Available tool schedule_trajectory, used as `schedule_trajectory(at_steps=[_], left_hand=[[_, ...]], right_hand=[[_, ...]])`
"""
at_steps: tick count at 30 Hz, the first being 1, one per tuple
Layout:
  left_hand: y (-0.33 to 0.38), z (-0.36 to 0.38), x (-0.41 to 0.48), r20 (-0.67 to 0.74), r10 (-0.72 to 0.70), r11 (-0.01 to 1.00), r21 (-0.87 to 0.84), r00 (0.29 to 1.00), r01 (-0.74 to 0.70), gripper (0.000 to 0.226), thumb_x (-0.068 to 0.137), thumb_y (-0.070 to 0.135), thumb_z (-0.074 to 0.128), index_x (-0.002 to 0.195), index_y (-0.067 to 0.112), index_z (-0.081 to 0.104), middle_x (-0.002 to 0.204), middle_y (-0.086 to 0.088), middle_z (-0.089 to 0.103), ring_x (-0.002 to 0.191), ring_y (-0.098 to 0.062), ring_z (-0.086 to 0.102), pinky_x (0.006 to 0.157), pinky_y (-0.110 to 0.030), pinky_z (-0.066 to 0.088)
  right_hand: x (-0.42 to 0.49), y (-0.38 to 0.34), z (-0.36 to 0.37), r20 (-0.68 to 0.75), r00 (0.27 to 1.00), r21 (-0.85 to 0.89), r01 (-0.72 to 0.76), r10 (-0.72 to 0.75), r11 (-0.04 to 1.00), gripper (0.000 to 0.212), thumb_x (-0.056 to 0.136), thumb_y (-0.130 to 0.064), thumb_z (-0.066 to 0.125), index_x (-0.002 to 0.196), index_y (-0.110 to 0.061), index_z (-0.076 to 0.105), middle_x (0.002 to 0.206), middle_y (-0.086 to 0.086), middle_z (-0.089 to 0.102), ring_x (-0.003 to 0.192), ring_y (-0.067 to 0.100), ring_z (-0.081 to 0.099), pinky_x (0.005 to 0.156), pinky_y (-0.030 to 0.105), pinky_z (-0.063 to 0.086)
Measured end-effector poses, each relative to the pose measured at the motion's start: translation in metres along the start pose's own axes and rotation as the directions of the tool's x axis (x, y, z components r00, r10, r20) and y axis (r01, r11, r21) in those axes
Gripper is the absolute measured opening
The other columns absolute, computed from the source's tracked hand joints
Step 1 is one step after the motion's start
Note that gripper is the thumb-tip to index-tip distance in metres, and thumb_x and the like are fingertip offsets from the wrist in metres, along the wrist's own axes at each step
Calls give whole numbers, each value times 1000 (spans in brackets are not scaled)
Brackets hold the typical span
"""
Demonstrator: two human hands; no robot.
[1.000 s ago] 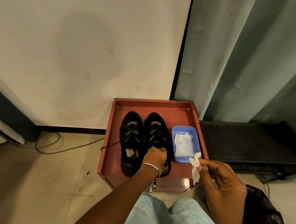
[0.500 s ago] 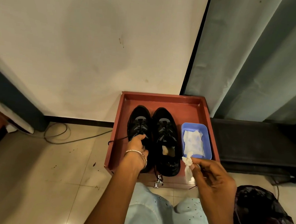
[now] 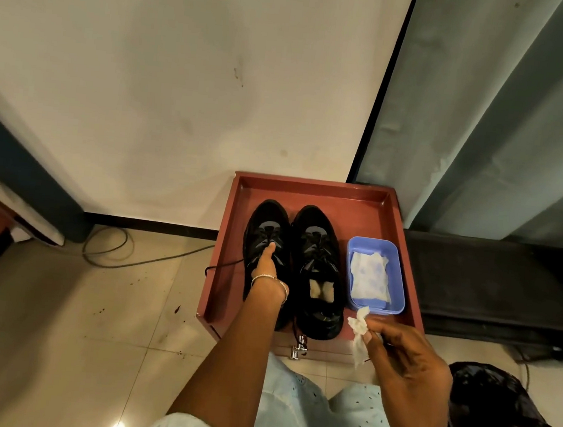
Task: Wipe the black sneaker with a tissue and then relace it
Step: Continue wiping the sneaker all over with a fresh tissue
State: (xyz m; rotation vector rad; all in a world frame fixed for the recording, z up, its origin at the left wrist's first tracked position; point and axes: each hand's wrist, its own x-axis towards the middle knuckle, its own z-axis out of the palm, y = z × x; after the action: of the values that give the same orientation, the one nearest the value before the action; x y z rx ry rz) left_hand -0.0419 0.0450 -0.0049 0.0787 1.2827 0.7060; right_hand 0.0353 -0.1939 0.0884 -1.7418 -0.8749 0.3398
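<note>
**Left hand switched shoes; tissue not yet applied**

Over the last second the left hand (image 3: 265,267) left the second sneaker (image 3: 319,237), on the right of the pair, and came onto the black sneaker (image 3: 265,222) on the left of the pair, just left of centre frame. Both shoes stood side by side in the red tray (image 3: 310,190), toes toward the wall. The move suggested that the left-of-pair shoe had been chosen for work and was being steadied. Wiping looked yet to begin, since the tissue (image 3: 358,327) had stayed off the shoes throughout.

On the left hand, one digit lay stretched forward over the laces, touching them. The other fingers were hidden under the hand, so whether they gripped the shoe could not be told. A loose lace (image 3: 223,266) trailed over the tray's left rim.

The right hand (image 3: 407,356), at lower right of centre, pinched the crumpled tissue between thumb and fingertips (image 3: 373,337), the remaining fingers loosely curled. It was held above the tray's near edge, just below the blue tub (image 3: 399,279), apart from both sneakers. A folded wipe (image 3: 368,276) lay in that tub.
</note>
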Motion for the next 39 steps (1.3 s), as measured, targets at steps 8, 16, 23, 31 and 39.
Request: schedule_trajectory(at_steps=[8,16,23,31,39], left_hand=[[-3,-4,24,37,6,1000,10,999,-7,84,51,36,85,127,10,61,115,-18,66,100,-39,66,87,-52,55],[20,-25,-75,82,-41,996,-74,996,47,53,95,32,62,134,-2,53,133,-19,58,128,-33,53,89,-40,43],[21,-68,-127,174,25,992,-123,984,-3,41,92,30,65,120,0,62,102,-19,68,96,-30,64,94,-39,47],[24,-92,-183,344,130,980,-188,930,-67,44,94,34,61,127,5,60,122,-18,66,116,-29,60,106,-38,42],[31,-94,-264,462,222,962,-246,859,-116,37,95,32,61,118,3,65,107,-17,73,101,-25,67,85,-35,52]], right_hand=[[-3,-6,-3,22,1000,0,20,-20,1000,29,77,1,77,96,-21,76,95,-9,73,87,12,70,78,18,57],[-9,-7,-9,35,996,21,-83,82,996,29,79,-3,77,95,-26,76,95,-7,75,84,12,72,74,27,59],[-19,-30,-19,79,981,206,-189,176,960,22,83,-11,74,94,-29,77,95,-2,76,81,16,70,76,44,61],[-39,-68,-43,130,958,371,-286,255,884,28,82,2,72,106,-12,73,103,6,76,97,23,72,94,51,54],[-56,-105,-53,186,950,457,-309,250,834,37,65,-9,79,102,-10,75,98,9,77,94,25,74,94,57,53]])
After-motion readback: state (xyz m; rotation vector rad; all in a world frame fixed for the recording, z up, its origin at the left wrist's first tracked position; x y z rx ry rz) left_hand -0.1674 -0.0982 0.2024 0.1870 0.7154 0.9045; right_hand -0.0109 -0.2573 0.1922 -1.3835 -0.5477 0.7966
